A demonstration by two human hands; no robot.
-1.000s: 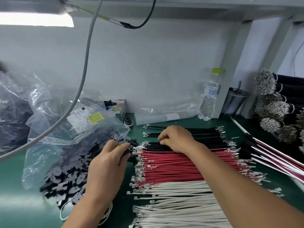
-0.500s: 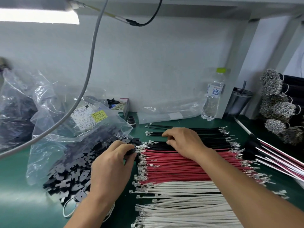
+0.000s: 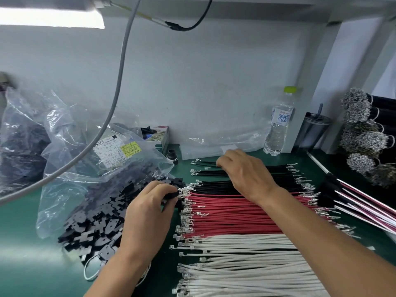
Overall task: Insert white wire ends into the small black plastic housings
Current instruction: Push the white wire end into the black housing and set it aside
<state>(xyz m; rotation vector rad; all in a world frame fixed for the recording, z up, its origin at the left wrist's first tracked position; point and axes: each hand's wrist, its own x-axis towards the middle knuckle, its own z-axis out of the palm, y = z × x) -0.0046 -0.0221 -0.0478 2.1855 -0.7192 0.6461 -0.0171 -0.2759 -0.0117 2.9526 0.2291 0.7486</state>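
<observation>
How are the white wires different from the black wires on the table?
The white wires lie nearest the person, untouched; the black wires lie farthest, under the right hand. The white group looks larger than the black group. Both run left to right with metal terminals on their ends.

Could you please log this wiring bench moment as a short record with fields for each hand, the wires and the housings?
left hand: pinches a black housing at the wire terminals
right hand: fingers curled on the black wires
wire rows: black farthest, red wires in the middle, white wires nearest
housing pile: spills from a clear bag
white wires: none held
</observation>
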